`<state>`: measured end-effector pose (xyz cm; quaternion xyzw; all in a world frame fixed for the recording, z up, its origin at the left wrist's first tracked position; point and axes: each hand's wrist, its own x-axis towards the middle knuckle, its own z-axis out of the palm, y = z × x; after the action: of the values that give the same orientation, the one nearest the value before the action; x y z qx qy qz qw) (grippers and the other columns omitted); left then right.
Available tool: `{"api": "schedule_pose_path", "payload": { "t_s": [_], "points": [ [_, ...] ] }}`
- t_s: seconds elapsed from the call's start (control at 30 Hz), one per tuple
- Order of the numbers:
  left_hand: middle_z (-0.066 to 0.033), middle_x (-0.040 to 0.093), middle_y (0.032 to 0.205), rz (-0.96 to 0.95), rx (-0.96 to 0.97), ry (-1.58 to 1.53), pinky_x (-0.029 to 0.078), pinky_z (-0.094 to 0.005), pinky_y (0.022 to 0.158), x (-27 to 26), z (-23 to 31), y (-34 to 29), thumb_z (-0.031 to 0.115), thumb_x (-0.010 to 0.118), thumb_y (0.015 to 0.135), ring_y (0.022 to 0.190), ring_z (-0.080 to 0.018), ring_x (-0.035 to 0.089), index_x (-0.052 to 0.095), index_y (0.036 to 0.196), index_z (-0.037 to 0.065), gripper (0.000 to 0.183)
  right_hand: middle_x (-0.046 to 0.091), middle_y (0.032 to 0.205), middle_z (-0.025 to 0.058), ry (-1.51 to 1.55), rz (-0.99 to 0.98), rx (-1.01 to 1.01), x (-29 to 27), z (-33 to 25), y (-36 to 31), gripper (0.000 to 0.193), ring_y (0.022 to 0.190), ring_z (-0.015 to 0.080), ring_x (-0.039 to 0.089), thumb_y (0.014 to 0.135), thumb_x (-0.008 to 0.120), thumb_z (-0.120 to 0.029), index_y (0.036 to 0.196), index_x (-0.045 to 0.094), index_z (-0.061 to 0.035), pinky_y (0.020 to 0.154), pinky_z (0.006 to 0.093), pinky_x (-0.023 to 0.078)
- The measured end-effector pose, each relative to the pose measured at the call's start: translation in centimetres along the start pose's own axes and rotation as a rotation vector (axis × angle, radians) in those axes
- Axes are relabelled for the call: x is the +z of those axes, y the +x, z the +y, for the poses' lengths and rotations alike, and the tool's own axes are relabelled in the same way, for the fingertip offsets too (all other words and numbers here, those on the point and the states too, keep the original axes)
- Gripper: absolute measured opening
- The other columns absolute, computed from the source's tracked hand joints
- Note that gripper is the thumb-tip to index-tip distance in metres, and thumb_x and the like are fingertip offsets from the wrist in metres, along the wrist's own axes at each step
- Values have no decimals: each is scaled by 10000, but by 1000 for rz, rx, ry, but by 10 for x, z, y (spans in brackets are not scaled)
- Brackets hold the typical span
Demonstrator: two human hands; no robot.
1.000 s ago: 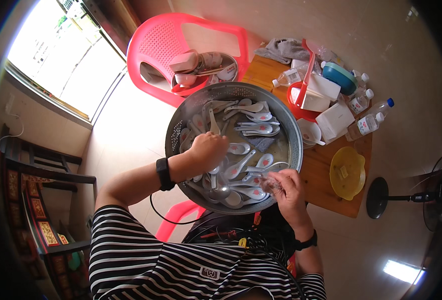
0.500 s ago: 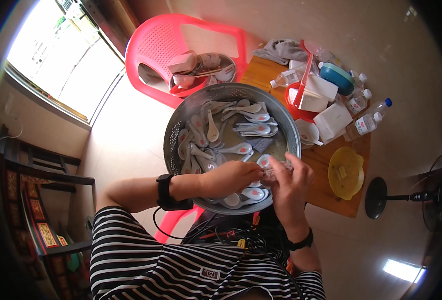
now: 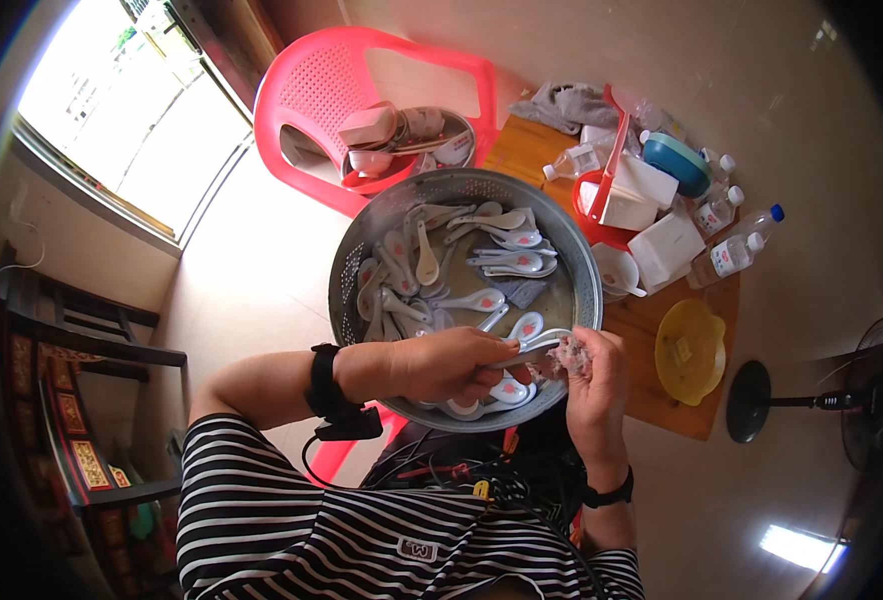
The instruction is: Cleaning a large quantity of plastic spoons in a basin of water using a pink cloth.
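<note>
Over the near right part of a large grey metal basin [image 3: 588, 272], my left hand [image 3: 447, 364] grips a white ceramic soup spoon [image 3: 536, 354] by its handle. A crumpled pinkish wad [image 3: 569, 357], perhaps a cloth, is pinched in my right hand [image 3: 600, 385] against the bowl end of that spoon. Many similar spoons [image 3: 485, 299], several with a red motif, lie in the basin, mostly along its left side. A stack of spoons [image 3: 514, 263] rests on a dark grey cloth [image 3: 522, 292] at the right. My hands hide some spoons near the front rim.
Behind the basin, a pink plastic chair [image 3: 307, 85] bears bowls and chopsticks. To the right, a wooden table [image 3: 652, 335] carries a red strainer-like dipper [image 3: 602, 205], white boxes [image 3: 666, 245], bottles [image 3: 734, 254] and a yellow basin [image 3: 690, 352]. A black fan [image 3: 752, 400] stands beyond.
My right hand has shifted slightly right and turned, showing more of the pinkish wad. The spoon in my left hand now shows between both hands.
</note>
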<state>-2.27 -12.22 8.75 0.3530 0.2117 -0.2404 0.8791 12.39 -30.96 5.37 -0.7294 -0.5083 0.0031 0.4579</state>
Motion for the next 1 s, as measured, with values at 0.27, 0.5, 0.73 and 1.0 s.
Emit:
{"api": "schedule_pose_path", "payload": {
  "t_s": [0.27,0.5,0.73,1.0],
  "points": [
    [-31,563,720,314,245,662,437,-262,551,2,-4,15,277,541,1047,591,-110,533,590,1144,-11,308,545,1087,152,-33,60,-90,-5,-12,11,211,973,300,586,915,677,-49,1126,672,-56,809,382,494],
    [-24,570,811,199,374,722,489,-266,593,9,-7,13,245,572,1035,651,-98,561,577,1155,9,264,538,997,161,-76,142,198,-5,20,13,113,908,333,583,915,669,-94,1005,663,-25,784,425,482],
    [-168,577,1039,515,561,1240,517,-355,788,-66,13,51,64,588,888,905,-312,616,572,1077,-47,220,561,981,150,-25,54,181,18,33,-7,141,865,326,603,924,669,-117,1024,667,-17,757,394,496],
    [-261,565,1123,1109,572,1395,494,-502,930,-119,46,117,73,550,910,1061,-458,583,542,1058,-35,184,555,981,133,-83,30,132,30,38,-16,148,822,311,619,899,701,-110,1027,672,-40,685,386,516]
  ]
}}
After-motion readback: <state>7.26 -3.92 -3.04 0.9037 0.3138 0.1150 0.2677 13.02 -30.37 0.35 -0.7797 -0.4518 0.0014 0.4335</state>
